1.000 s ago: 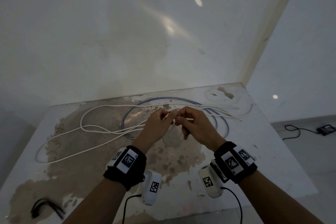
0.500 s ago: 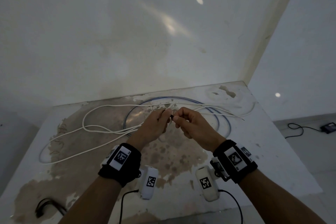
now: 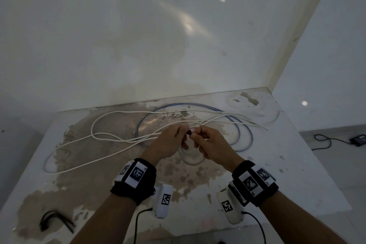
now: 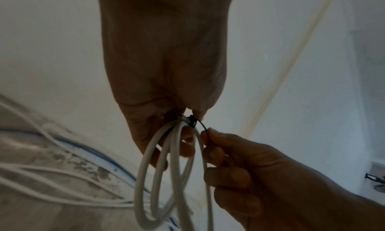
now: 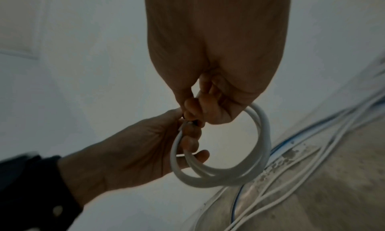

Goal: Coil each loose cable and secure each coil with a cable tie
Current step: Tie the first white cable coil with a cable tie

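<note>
A small white cable coil (image 4: 166, 177) hangs from my left hand (image 3: 178, 136), which grips its gathered top above the table. A black cable tie (image 4: 192, 121) is wrapped round the coil at that spot. My right hand (image 3: 200, 136) pinches the tie's thin tail (image 4: 203, 127) between thumb and forefinger, right against the left hand. In the right wrist view the coil (image 5: 229, 173) loops below both hands. A long loose white cable (image 3: 111, 138) and a blue-and-white cable loop (image 3: 245, 130) lie on the table behind the hands.
The stained white table (image 3: 297, 174) meets a wall at its far edge. A bundle of black cable ties (image 3: 53, 222) lies at its near left corner. On the floor to the right are a black lead and adapter (image 3: 358, 139).
Both hands stay joined at the tie and have sunk slightly toward me. The cables on the table have not moved.
</note>
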